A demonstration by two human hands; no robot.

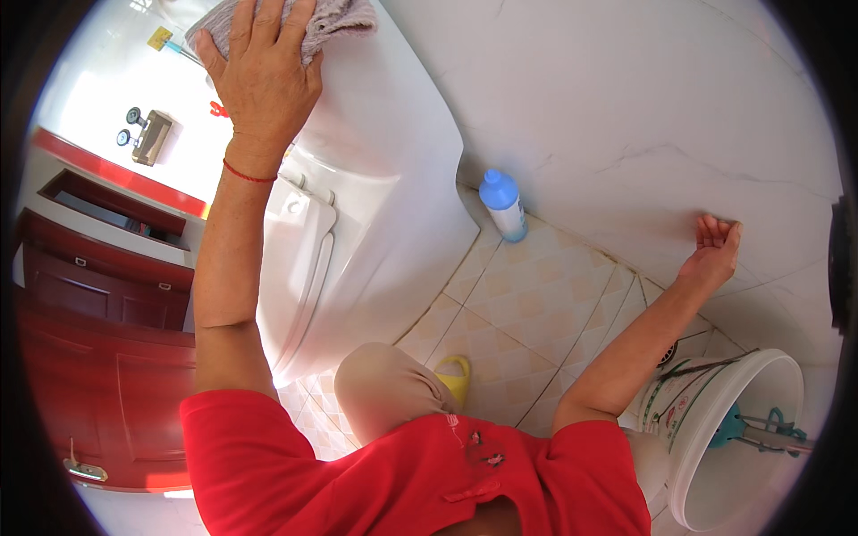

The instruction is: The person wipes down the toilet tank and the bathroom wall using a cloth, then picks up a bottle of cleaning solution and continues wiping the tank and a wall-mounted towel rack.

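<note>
My left hand (266, 80) presses a folded grey-brown cloth (335, 22) onto the top of the white toilet (407, 116), at the upper edge of the view. Its fingers lie across the cloth, and a red string circles the wrist. Below that arm, the toilet's lid and seat (299, 268) are partly covered by the forearm. Out to the right, my right hand (712, 250) is by the marbled wall (626, 89), fingers loosely curled with nothing visible in them; whether it touches the wall I cannot tell. Between toilet and wall stands a blue-capped bottle (505, 205) on the floor.
A white bucket (684, 447) with a blue-headed, long-handled tool (746, 429) inside is at my lower right. Beige tiles (500, 330) cover the floor, and a yellow slipper (454, 380) shows beside my knee. At left are a dark red door (107, 393) and a wall-mounted holder (152, 138).
</note>
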